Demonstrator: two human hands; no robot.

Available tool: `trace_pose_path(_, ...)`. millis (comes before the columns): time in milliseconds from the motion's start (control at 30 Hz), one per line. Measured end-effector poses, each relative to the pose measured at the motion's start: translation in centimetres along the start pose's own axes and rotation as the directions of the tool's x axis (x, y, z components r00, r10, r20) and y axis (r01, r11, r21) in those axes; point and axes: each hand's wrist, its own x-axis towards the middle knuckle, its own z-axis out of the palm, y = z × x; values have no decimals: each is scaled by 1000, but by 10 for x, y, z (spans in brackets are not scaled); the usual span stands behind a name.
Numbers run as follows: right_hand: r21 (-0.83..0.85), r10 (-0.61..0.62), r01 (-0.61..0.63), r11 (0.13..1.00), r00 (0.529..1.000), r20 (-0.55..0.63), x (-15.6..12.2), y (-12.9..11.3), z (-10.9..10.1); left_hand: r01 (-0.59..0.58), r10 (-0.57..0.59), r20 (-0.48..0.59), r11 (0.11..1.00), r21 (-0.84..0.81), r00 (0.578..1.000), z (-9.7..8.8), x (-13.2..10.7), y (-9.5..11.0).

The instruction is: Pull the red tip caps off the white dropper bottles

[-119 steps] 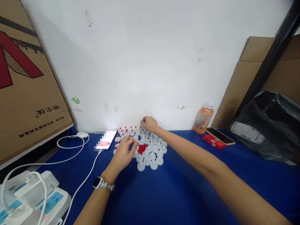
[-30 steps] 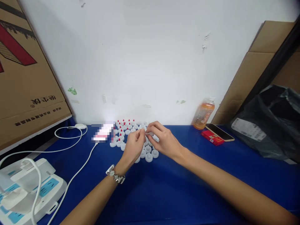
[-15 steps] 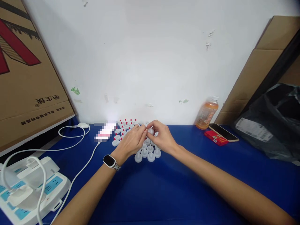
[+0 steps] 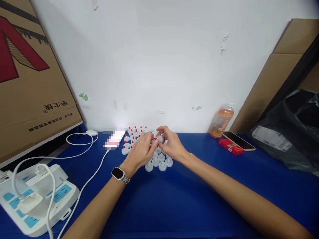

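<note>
My right hand (image 4: 173,143) is closed round the wide base of a white nozzle cap (image 4: 160,138), holding it above the table. On the cap's left side shows a small red tip (image 4: 155,138), with the fingers of my left hand (image 4: 141,150) pinched at it. A watch circles my left wrist. Under and in front of both hands stand several white nozzle caps (image 4: 162,166) without red tips. To the left, several caps with red tips (image 4: 125,150) stand in a cluster. My hands hide the middle of the group.
A phone with a lit screen (image 4: 115,139) lies left of the caps, on a white cable. Nearer me is a power strip (image 4: 62,196). At the right are an orange drink bottle (image 4: 221,121), a red box (image 4: 231,146), another phone (image 4: 240,141) and a dark plastic bag (image 4: 286,129).
The fingers of my left hand have shifted, and red now shows between my hands. The cap stays in my right hand. The whole view has moved slightly.
</note>
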Motion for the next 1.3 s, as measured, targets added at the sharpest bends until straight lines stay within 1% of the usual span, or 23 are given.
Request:
trace_pose_path(67, 51, 38, -41, 998, 998, 48, -1, -1, 0, -118, 113, 49, 984, 131, 992, 2, 1, -1)
trace_pose_path(133, 93, 55, -63, 994, 995, 89, -2, -4, -1, -163, 153, 66, 967, 198, 986, 4, 2, -3)
trace_pose_path(267, 137, 15, -40, 990, 984, 179, -6, -15, -6, -226, 204, 132, 957, 183, 970, 4, -1, -9)
trace_pose_path(333, 133, -15, -12, 991, 979, 204, -6, -21, -8, -220, 202, 139, 967, 131, 969, 4, -4, -9)
trace_pose_path(367, 115, -35, 13, 993, 980, 194, -6, -24, -8, -181, 171, 113, 979, 90, 979, 4, -5, -7)
trace_pose_path(433, 45, -88, 82, 996, 986, 142, -5, -28, -8, -43, 43, 20, 999, -25, 999, 7, -7, -2)
trace_pose_path(500, -42, -140, 144, 989, 985, 101, -3, -30, -7, 109, -121, -64, 980, -167, 991, 10, -6, 6)
trace_pose_path(567, -115, -174, 185, 976, 980, 101, -3, -30, -6, 219, -262, -106, 925, -310, 959, 15, -5, 12)
trace_pose_path(600, -149, -186, 201, 968, 977, 108, -3, -30, -5, 264, -326, -109, 887, -379, 939, 18, -4, 14)
trace_pose_path(667, -221, -205, 228, 948, 971, 123, -4, -28, -3, 337, -436, -85, 792, -508, 896, 23, -2, 17)
trace_pose_path(733, -294, -211, 241, 925, 969, 129, -5, -27, 0, 395, -518, -16, 673, -625, 855, 29, -1, 17)
trace_pose_path(800, -350, -212, 244, 904, 969, 128, -6, -28, 3, 433, -568, 63, 547, -717, 821, 35, -1, 18)
trace_pose_path(867, -377, -214, 245, 893, 969, 122, -7, -28, 5, 445, -588, 112, 460, -768, 801, 38, -1, 21)
trace_pose_path(933, -382, -218, 247, 891, 969, 119, -8, -28, 6, 448, -587, 136, 428, -785, 798, 37, -2, 24)
trace_pose_path(1033, -399, -178, 201, 894, 979, 95, -7, -20, -3, 442, -593, 152, 380, -813, 791, 24, -1, 23)
trace_pose_path(1067, -403, -150, 166, 900, 986, 72, -6, -16, -8, 423, -615, 131, 356, -833, 778, 18, 0, 20)
trace_pose_path(1100, -399, -117, 123, 909, 992, 39, -5, -11, -13, 401, -628, 104, 352, -846, 771, 11, 0, 16)
trace_pose_path(1133, -385, -88, 81, 919, 996, -1, -4, -6, -19, 387, -631, 68, 383, -839, 773, 6, 1, 11)
trace_pose_path(1167, -363, -65, 43, 931, 997, -47, -2, -2, -23, 383, -626, 22, 450, -807, 780, 2, 1, 6)
trace_pose_path(1200, -330, -41, 11, 944, 996, -83, 1, 2, -26, 391, -581, -1, 549, -739, 814, 0, 1, 2)
trace_pose_path(1233, -290, -17, -16, 957, 994, -112, 3, 5, -27, 383, -491, -1, 681, -624, 871, 0, 1, -2)
trace_pose_path(1267, -246, 9, -41, 968, 992, -129, 6, 7, -26, 341, -395, -11, 805, -486, 918, 2, -1, -5)
trace_pose_path(1300, -203, 34, -61, 977, 991, -133, 8, 8, -24, 271, -286, 8, 900, -342, 958, 5, -2, -8)
